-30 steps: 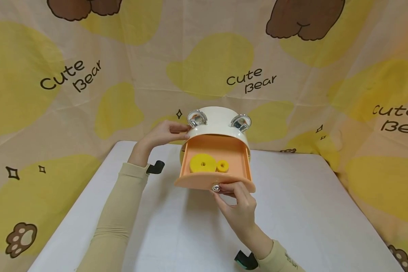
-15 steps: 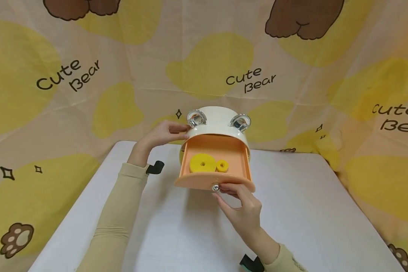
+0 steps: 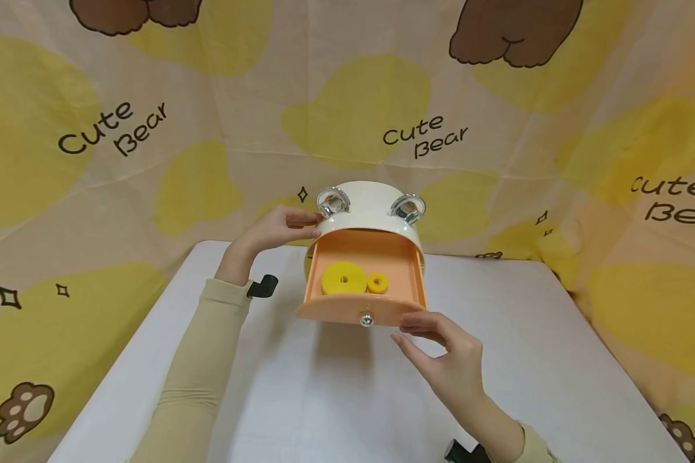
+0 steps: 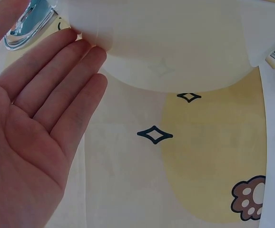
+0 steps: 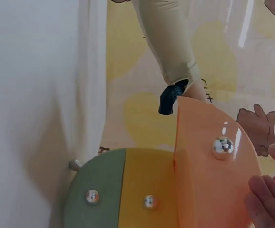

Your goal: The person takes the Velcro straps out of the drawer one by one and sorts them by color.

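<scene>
Head view, right hand parted at edge of orange drawer, left hand straight against cabinet, table stretching rightward

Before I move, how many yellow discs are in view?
2, both in the orange drawer: the large disc at left, the small disc just right of it. More may be hidden.

Two hands, one cabinet, two yellow discs, two silvery ears, three round knobs, apparently three drawers
</scene>
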A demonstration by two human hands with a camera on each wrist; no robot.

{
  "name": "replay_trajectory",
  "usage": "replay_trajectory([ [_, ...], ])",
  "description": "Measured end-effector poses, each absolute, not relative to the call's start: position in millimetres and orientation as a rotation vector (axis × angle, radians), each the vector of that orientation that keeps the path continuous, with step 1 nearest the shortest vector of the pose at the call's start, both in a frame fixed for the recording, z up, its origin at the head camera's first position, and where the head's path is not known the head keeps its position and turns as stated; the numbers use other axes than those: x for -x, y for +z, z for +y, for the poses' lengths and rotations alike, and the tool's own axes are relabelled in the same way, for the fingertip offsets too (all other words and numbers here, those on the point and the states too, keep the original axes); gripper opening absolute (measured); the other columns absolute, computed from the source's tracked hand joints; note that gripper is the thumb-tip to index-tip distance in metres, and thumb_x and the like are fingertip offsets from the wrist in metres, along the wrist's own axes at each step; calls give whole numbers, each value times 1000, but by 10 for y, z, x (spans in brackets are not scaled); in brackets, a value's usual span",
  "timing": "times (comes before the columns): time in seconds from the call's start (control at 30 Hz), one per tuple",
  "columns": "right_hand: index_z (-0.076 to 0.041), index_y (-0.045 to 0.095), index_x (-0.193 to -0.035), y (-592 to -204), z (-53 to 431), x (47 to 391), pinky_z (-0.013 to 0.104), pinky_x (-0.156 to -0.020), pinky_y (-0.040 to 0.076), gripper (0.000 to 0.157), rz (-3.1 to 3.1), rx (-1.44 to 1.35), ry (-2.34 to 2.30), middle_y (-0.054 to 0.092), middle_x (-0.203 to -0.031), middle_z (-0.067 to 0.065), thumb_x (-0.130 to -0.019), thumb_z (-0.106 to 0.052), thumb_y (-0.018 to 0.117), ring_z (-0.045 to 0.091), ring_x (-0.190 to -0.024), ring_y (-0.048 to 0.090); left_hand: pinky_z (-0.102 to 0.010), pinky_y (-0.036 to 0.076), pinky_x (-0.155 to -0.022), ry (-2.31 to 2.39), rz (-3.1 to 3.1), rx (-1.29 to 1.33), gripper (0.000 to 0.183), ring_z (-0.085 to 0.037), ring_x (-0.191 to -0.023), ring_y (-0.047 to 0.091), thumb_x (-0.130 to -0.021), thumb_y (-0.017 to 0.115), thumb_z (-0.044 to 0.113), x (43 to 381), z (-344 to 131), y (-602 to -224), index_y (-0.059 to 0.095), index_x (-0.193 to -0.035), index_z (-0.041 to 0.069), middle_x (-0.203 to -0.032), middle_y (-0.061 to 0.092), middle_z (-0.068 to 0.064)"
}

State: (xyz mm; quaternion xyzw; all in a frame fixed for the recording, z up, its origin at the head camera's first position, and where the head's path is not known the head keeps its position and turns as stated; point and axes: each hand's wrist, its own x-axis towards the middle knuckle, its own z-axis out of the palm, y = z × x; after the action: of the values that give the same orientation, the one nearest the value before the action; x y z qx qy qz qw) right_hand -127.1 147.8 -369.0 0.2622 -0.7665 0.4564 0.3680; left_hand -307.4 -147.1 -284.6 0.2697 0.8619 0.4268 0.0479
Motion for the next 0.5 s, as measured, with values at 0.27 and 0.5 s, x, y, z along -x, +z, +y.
replay_trajectory([
  [0.27, -6, 68, -100, -3430, 1719, 1307, 19, -77, 55, 30, -2129, -598, 1288, 71, -94, 7, -73, 2, 79, 6, -84, 68, -47, 44, -102, 1291, 2645, -818, 46, -31, -122, 55, -88, 68, 23, 3079, -1484, -2859, 59, -129, 3, -128, 61, -15],
  [0.5, -4, 66, -105, -3255, 1890, 1469, 18, -83, 53, 30, -2181, -676, 1317, 69, -101, 8, -77, 4, 74, 7, -92, 67, -48, 43, -103, 1320, 2650, -803, 48, -31, -122, 55, -86, 71, 30, 3323, -1549, -3078, 61, -128, 10, -128, 62, -9],
])
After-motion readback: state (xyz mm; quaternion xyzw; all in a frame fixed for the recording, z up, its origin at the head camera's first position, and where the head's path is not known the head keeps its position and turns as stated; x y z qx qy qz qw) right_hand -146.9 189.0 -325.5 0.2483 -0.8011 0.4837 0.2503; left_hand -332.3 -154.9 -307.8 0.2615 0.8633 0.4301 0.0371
